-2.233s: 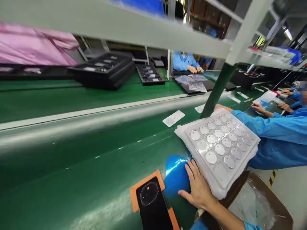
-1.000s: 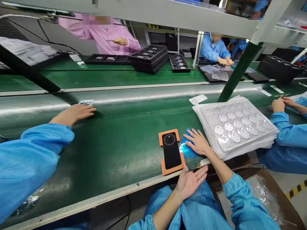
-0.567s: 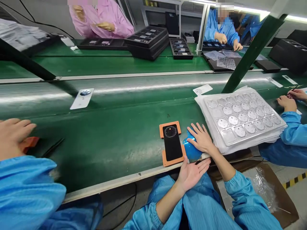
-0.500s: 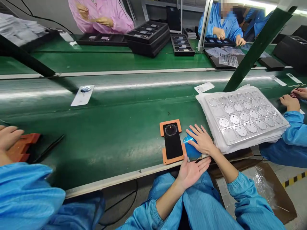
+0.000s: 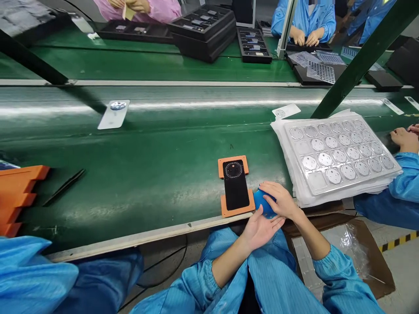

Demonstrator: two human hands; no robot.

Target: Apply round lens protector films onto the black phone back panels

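Note:
A glossy blue panel (image 5: 264, 204), about phone-sized, lies at the table's front edge. My right hand (image 5: 282, 201) is over it, fingers together and curved around its far side, thumb pressed on top. Palm up with its fingers stretched out, my left hand (image 5: 262, 227) is just below the panel's near end, at the table edge. Whether the left fingertips touch the panel is hard to see. Left of the panel is an orange fixture (image 5: 234, 158) bearing a black phone-shaped plate (image 5: 235, 189) with a round ring near its top.
To the right, a clear tray of round silver discs (image 5: 347, 150) lies on stacked white sheets. Black tweezers (image 5: 64, 186) and orange fixtures (image 5: 19, 192) are at left. White cards (image 5: 114, 115) lie farther back. A slanted green post (image 5: 363, 61) rises behind the tray. Co-workers sit opposite and alongside.
My right hand has drawn back toward me, its spread fingers now together and curved over the blue panel. My left hand stays palm up. The neighbour's hand at left has left view.

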